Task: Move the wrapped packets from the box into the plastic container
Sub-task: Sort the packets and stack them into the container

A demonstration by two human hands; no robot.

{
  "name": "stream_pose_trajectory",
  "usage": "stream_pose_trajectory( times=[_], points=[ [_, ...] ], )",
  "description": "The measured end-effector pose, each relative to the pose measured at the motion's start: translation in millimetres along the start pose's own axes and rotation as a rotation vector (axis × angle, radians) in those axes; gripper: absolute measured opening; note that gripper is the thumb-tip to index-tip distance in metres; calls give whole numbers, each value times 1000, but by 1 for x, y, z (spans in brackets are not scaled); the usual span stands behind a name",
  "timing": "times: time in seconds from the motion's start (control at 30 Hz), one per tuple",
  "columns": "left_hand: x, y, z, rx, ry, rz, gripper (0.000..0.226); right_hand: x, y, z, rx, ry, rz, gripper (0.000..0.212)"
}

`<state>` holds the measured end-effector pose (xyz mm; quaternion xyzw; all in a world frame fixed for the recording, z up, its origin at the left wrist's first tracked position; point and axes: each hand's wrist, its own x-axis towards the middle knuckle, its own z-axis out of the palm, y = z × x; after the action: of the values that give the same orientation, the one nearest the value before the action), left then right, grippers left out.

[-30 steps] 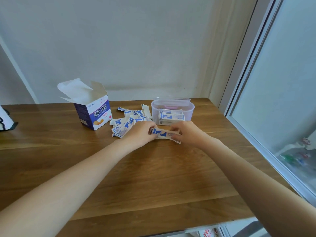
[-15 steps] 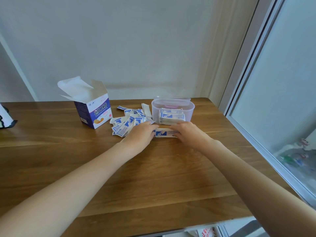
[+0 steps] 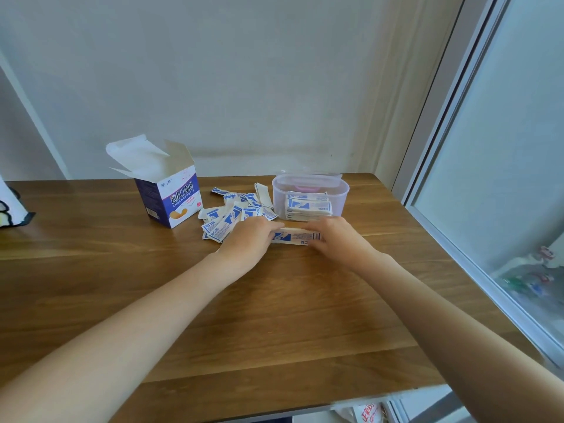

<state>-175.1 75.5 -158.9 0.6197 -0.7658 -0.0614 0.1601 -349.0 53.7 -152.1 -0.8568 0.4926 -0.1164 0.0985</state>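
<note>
Wooden table [image 3: 274, 315]: open bandage box [image 3: 171, 199] left, clear plastic container [image 3: 341, 193] right, part-filled. Loose packets [image 3: 232, 216] between. Left hand [image 3: 248, 241] and right hand [image 3: 337, 239] pinch 1 packet stack [image 3: 294, 236] by its ends, just in front of container.

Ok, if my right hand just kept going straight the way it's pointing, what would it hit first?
The right hand points toward the stack of packets it grips with the left hand; past that, probably the left hand itself, though depth is unclear.

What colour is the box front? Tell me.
Purple-blue with a white band; the box shows best in the head view.
</note>
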Motion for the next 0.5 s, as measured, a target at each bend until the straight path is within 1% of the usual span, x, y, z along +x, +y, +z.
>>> stream_pose_trajectory(
  times=[0.1,0.23,0.37,0.5],
  points=[
    [1,-2,0,-3,-2,-4,42,-2,7,-2,41,6,35,35],
    [1,-2,-1,-53,6,-28,49,1,9,-2,70,48,66,31],
    [0,-1,-3,-105,21,-2,45,3,7,1,92,59,48,30],
    [0,-5,-1,-155,49,-32,43,1,10,5,99,66,38,29]
  ],
)
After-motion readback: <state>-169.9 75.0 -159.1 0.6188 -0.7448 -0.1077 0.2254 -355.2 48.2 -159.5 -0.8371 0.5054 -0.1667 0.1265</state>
